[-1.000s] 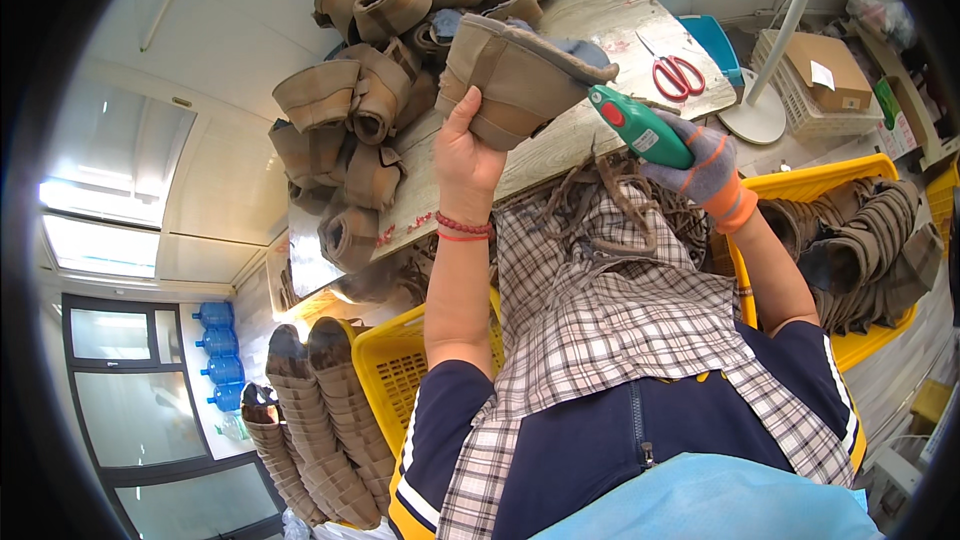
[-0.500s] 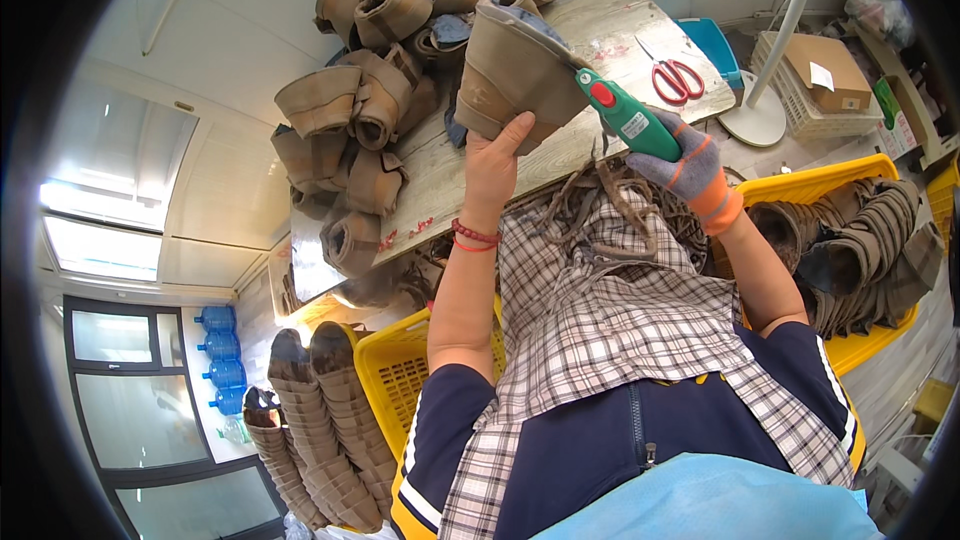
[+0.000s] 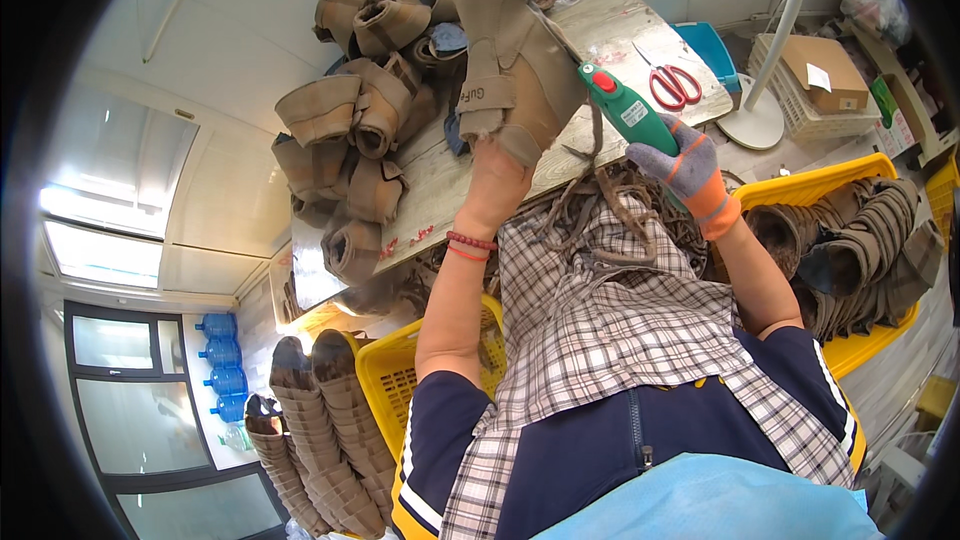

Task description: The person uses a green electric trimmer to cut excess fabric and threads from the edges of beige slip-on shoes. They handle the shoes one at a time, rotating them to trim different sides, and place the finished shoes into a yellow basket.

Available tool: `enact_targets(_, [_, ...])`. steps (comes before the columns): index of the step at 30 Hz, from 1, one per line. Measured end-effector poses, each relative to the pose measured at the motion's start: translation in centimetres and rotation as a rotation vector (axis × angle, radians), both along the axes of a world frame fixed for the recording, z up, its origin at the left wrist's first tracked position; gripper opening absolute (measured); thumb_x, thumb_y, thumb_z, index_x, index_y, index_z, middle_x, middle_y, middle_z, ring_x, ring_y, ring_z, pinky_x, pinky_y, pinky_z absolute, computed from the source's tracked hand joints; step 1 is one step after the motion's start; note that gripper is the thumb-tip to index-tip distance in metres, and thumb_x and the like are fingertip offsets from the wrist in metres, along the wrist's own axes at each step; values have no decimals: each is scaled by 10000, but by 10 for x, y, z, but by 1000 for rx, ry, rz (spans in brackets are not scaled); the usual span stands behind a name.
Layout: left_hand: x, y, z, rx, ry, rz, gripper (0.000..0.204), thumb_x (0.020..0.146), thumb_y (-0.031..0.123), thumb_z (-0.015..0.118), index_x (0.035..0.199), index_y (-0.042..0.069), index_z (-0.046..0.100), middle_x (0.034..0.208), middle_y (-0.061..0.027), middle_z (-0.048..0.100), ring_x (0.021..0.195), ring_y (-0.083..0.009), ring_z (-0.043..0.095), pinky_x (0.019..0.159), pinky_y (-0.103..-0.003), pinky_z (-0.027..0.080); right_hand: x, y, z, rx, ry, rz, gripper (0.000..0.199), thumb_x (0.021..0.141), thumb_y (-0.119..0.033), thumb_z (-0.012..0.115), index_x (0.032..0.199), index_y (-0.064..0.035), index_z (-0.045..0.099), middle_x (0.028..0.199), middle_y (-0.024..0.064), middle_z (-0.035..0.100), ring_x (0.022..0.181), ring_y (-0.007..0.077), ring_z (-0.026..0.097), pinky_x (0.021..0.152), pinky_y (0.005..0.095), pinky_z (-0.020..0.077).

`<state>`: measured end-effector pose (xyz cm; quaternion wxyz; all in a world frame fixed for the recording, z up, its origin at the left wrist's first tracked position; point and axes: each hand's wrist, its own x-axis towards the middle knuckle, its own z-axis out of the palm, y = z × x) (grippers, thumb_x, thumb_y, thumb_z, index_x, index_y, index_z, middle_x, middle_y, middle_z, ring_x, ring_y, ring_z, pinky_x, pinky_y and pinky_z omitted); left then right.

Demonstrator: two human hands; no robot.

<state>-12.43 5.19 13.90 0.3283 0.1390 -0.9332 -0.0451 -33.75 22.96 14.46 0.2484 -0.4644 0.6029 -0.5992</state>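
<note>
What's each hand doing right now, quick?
Left hand: holding the brown fabric piece, grip mostly hidden behind it.
Right hand: gloved, closed around the green handheld tool.

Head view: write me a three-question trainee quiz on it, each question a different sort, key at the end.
1. Open: Which hand holds the green handheld tool with the red button?
2. True or false: The metal scissors with red loop handles lie on the pale wood-grain table.
3. Multiple choice: What does the bare left hand hold?
a) a yellow plastic basket
b) a curved brown fabric piece
c) a blue plastic water jug

Key:
1. The gloved right hand.
2. True.
3. b.
</note>
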Motion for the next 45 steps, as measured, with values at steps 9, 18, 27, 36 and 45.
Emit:
enact_targets(9, [10,3,-16,-409,-272,58,110,691,119,603,605,60,640,704,-145,588,790,-324,555,765,-447,420,-2,2,4,76,-279,52,443,816,-344,738,1062,9,633,695,2,591,555,55,534,512,227,441])
enact_targets(18, [15,12,-10,-215,-704,77,197,724,139,620,873,22,676,843,-198,613,891,-384,554,868,-493,405,-6,6,5,93,-349,81,401,845,-384,681,974,-11,610,587,25,547,498,94,511,481,242,403])
enact_targets(27, [12,28,-12,-96,-285,-139,414,709,49,582,1109,-51,614,1207,-221,554,1163,-411,465,1012,-490,346,-18,5,9,89,-427,69,380,835,-383,699,863,-16,604,589,35,554,466,125,538,454,259,430])
enact_targets(36, [39,21,-8,242,92,-74,513,808,2,673,1280,-15,475,1233,-172,540,1141,-297,521,972,-373,413,-49,-22,-21,201,-227,-123,396,828,-408,701,965,-44,630,633,13,558,483,101,531,457,247,421])
enact_targets(45, [78,-152,154,-310,540,413,376,742,87,747,1083,8,608,1061,-177,625,1000,-369,556,874,-437,436,-64,-24,-61,244,-272,-178,424,799,-387,743,1020,-47,620,630,11,556,499,94,534,461,248,424])
